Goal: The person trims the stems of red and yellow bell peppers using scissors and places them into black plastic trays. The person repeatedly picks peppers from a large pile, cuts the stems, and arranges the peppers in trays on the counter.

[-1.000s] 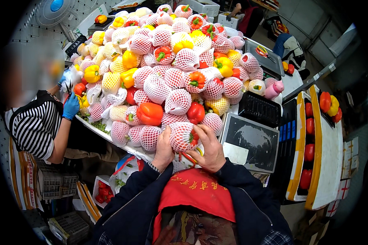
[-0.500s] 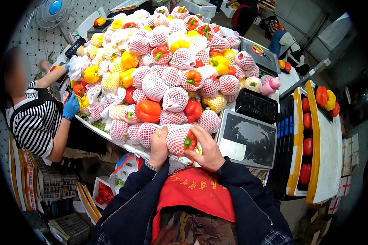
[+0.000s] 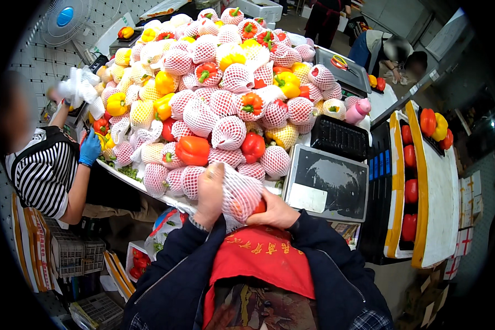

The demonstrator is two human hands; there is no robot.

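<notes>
In front of my red apron, both hands share one red bell pepper [image 3: 260,207] in a white foam net sleeve [image 3: 241,190]. My left hand [image 3: 209,193] is closed on the sleeve at its upper left. From below and the right, my right hand [image 3: 279,211] holds the pepper, whose bare red skin shows beside the fingers. The sleeve covers most of the pepper and reaches up past it. Just beyond lies a large heap of red and yellow peppers, many in net sleeves, with a bare red-orange pepper [image 3: 192,150] near my left hand.
At right stand a digital scale [image 3: 330,179], black trays [image 3: 341,137], a pink bottle [image 3: 358,111] and foam boxes [image 3: 437,203] with peppers. Scissors [image 3: 340,62] lie farther back. A co-worker in stripes and blue gloves [image 3: 90,147] works at left. Another person bends over at the far right.
The netted pepper has turned in my hands, hiding its green stem. My left hand has moved up and left with the sleeve. At left, the co-worker has raised a white bundle.
</notes>
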